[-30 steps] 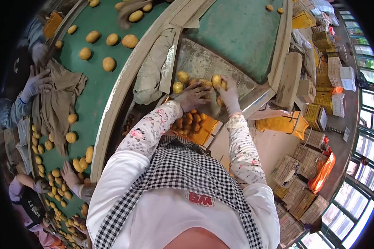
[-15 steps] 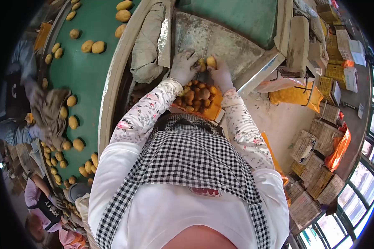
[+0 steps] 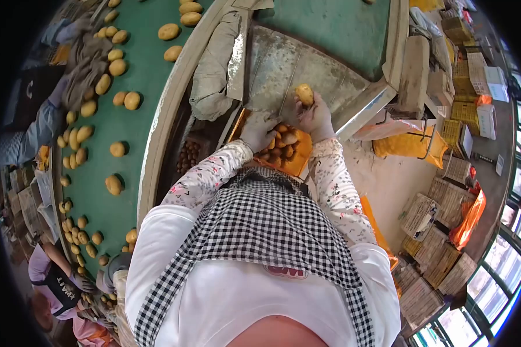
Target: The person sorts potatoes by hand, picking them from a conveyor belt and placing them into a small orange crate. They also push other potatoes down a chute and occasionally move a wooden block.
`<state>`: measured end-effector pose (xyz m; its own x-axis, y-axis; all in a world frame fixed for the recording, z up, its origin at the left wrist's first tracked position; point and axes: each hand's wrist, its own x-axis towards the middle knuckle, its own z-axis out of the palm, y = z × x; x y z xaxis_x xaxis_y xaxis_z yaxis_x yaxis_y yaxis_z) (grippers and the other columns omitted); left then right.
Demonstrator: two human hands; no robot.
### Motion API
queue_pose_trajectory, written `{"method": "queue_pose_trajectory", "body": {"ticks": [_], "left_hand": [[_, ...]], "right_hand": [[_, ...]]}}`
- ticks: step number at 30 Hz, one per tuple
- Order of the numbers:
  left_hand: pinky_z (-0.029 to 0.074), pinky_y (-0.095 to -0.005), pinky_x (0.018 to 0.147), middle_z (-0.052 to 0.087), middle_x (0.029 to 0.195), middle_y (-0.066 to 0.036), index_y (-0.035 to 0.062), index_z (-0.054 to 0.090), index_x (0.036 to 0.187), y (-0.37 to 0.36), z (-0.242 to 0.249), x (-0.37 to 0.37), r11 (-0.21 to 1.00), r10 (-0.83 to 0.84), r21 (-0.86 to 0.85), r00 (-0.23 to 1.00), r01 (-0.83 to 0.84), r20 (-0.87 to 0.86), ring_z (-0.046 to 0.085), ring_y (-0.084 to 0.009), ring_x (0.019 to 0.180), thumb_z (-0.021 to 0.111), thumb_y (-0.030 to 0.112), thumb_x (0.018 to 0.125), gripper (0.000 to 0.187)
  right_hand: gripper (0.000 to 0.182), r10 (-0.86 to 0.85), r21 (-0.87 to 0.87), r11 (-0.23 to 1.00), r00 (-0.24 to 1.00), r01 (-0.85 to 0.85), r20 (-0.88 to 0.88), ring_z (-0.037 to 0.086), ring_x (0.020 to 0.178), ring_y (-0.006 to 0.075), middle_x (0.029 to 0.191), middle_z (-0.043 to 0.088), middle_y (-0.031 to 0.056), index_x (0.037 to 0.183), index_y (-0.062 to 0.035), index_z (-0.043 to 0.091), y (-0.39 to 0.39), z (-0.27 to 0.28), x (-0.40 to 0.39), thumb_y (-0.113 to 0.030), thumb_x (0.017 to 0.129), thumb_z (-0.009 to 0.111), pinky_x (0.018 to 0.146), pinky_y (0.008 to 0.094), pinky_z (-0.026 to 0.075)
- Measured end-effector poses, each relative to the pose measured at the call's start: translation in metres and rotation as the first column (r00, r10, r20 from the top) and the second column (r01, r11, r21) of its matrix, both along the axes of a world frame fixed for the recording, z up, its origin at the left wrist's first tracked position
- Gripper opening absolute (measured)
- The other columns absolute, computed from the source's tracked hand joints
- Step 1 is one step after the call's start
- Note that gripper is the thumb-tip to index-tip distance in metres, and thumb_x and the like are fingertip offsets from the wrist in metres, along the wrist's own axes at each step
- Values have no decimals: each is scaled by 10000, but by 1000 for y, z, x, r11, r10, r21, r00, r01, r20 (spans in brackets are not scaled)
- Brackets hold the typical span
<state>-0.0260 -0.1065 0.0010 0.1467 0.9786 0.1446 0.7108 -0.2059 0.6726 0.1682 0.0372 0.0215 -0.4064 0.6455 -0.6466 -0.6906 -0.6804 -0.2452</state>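
Note:
My right hand (image 3: 315, 118), in a pale glove, is closed around a yellow potato (image 3: 304, 94), holding it up over the lower end of the metal chute (image 3: 289, 61). Lower and to the left, my gloved left hand (image 3: 259, 133) lies at the mouth of an orange mesh bag (image 3: 298, 162). Its fingers are loosely bent and apart, and I see nothing in them; their tips are partly hidden. Several potatoes (image 3: 281, 149) fill the bag, which hangs close in front of my checkered apron (image 3: 272, 225).
A green conveyor belt (image 3: 147, 110) with several potatoes runs on the left behind a pale rail (image 3: 156, 139). Co-workers stand along its far side, one holding a brown cloth (image 3: 90, 63). A rolled cloth (image 3: 215, 69) lies beside the chute. Stacked crates (image 3: 434, 231) and a full orange bag (image 3: 408, 141) stand right.
My left hand has come down from the chute to the bag, leaving the potato it was at. My right hand has lifted its potato and turned it upward. Potatoes on the belt have shifted.

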Motion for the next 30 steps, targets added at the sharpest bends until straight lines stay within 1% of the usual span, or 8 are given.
{"method": "queue_pose_trajectory", "body": {"ticks": [1,2,4,5,7,13,21,30], "left_hand": [[403,-478,1128,566,1439,-149,155,667,1345,-5,-4,2,1000,-8,22,1000,8,-7,495,-383,1359,733,146,839,510],[385,-474,1154,535,1486,-141,150,658,1353,-10,-13,4,1000,-7,-4,1000,7,6,465,-366,1403,713,132,848,508],[385,-472,1155,537,1485,-138,142,658,1351,-14,-20,0,1000,-29,-9,999,29,42,462,-358,1407,694,123,861,493],[386,-470,1155,538,1484,-136,138,658,1350,-19,-22,0,999,-37,-13,997,38,63,461,-354,1409,685,118,867,485],[406,-456,1131,563,1449,-125,120,670,1326,-35,-25,-7,999,-23,-48,998,26,53,502,-347,1356,632,82,890,439],[438,-437,1086,671,1293,-106,96,733,1197,-85,-61,-49,990,-32,-140,999,31,-7,590,-313,1242,629,57,873,343],[477,-439,1042,699,1244,-102,113,752,1117,-92,-53,-49,998,-56,-40,998,58,35,626,-329,1184,680,104,843,283],[441,-478,1095,625,1388,-132,81,723,1227,-23,-24,-28,992,-117,-34,984,122,131,570,-365,1273,653,119,895,341]], "right_hand": [[429,-52,-30,998,998,53,19,680,983,321,1235,664,170,1393,-48,524,7,-11,-2,-340,1079,536,789,359,618],[440,-80,509,799,783,-320,617,680,1015,319,1246,652,173,1390,-40,518,16,-8,-13,-325,1059,574,830,359,614],[420,-45,613,652,783,-448,620,676,1067,310,1262,634,178,1387,-10,509,27,63,-54,-259,1058,588,925,356,600],[385,122,336,934,992,-125,29,673,1088,302,1266,629,179,1387,12,505,37,117,-76,-208,1077,562,980,354,590],[436,-19,780,306,816,-546,578,665,1121,273,1266,626,148,1434,5,479,48,139,-82,-217,1072,579,1015,345,559],[429,-64,567,669,723,-480,688,647,1126,200,1233,639,104,1408,29,533,69,144,-48,-224,1067,599,1000,337,543],[355,-223,511,655,503,-557,835,589,888,64,1064,678,-9,1334,3,626,84,138,13,-188,1036,639,744,210,471],[589,-409,485,653,268,-582,872,608,1028,160,1300,612,121,1478,-14,498,120,135,14,-228,974,718,783,294,548]]}}
